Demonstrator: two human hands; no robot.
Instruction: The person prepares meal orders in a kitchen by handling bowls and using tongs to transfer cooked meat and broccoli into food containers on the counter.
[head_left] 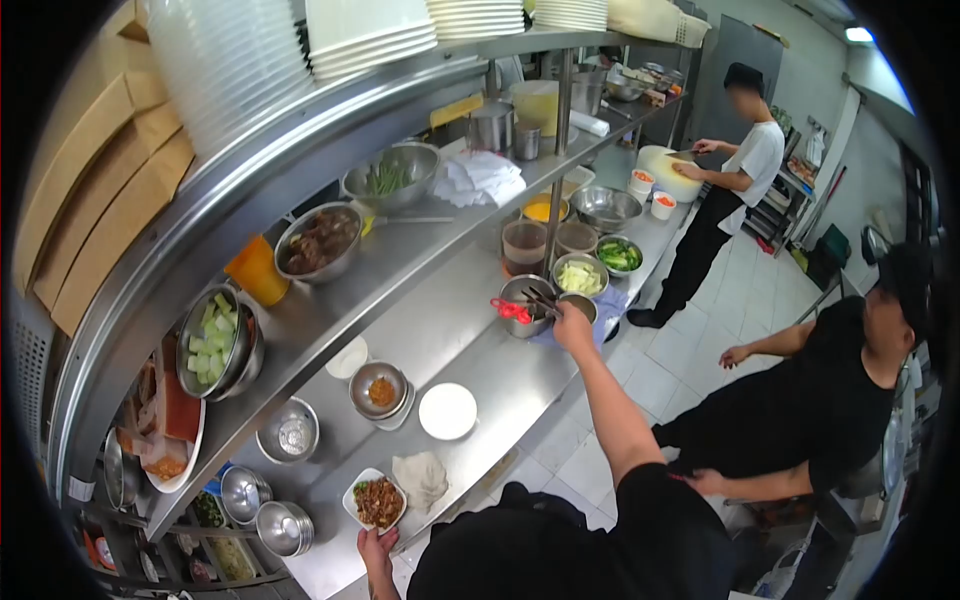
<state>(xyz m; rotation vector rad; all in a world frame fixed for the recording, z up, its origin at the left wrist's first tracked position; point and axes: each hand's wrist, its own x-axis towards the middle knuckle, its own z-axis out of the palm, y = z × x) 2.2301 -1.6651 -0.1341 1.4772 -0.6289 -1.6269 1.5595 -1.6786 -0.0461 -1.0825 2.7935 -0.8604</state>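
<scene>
My left hand (pixel 377 549) is at the lower edge of a square white bowl (pixel 350 497), fingers closed on its rim. Dark brown chopped food (pixel 380 502) with green bits fills that bowl. Reaching out along the counter, my right hand (pixel 574 329) is closed around slim dark utensils (pixel 542 300), whose exact kind I cannot make out. They lie over a metal pot (pixel 520 291), where a bright red object (pixel 510 310) also hangs at the rim. Beside the pot stand a bowl of pale chopped vegetable (pixel 580 278) and a small metal container (pixel 578 306). A crumpled cloth (pixel 420 482) lies beside the white bowl.
The steel counter (pixel 470 350) carries a round white plate (pixel 447 411) and several metal bowls (pixel 288 430). Above it runs a shelf (pixel 330 310) with food bowls. One person (pixel 755 160) cuts at a round white board (pixel 655 165); another person (pixel 800 390) stands close on my right.
</scene>
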